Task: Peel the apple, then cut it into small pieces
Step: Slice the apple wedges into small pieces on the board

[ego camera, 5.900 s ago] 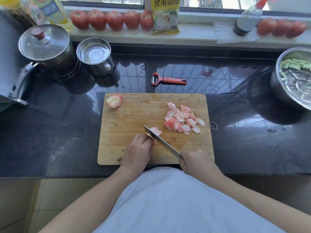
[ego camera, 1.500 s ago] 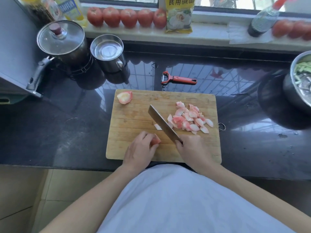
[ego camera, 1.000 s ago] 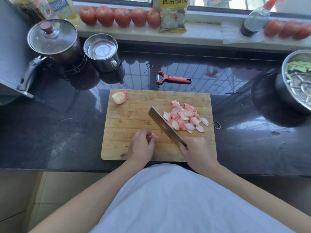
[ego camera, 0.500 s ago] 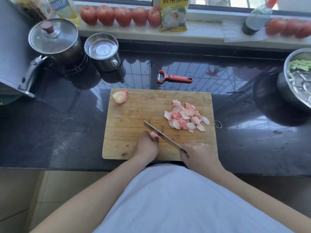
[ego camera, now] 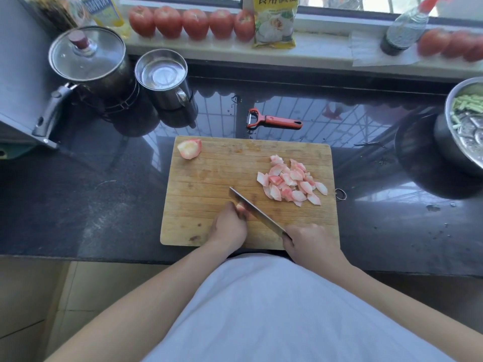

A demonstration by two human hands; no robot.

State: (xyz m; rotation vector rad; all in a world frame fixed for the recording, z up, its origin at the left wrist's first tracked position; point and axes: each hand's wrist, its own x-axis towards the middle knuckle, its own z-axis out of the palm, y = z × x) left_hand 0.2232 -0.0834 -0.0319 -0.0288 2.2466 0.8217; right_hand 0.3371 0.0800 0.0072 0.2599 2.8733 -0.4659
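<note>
Right hand [ego camera: 311,241] grips the steel cleaver [ego camera: 254,211], edge down on the wooden cutting board [ego camera: 209,178]. Left hand [ego camera: 228,226] pinches a pink apple chunk [ego camera: 241,208] beside the blade. Cut pieces [ego camera: 290,182] sit heaped near the board's right edge.

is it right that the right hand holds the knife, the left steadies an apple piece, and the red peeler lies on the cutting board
Not quite. The head view shows the red peeler on the dark counter beyond the cutting board, not on it. The rest stands: the right hand holds the knife and the left hand steadies an apple piece.
</note>
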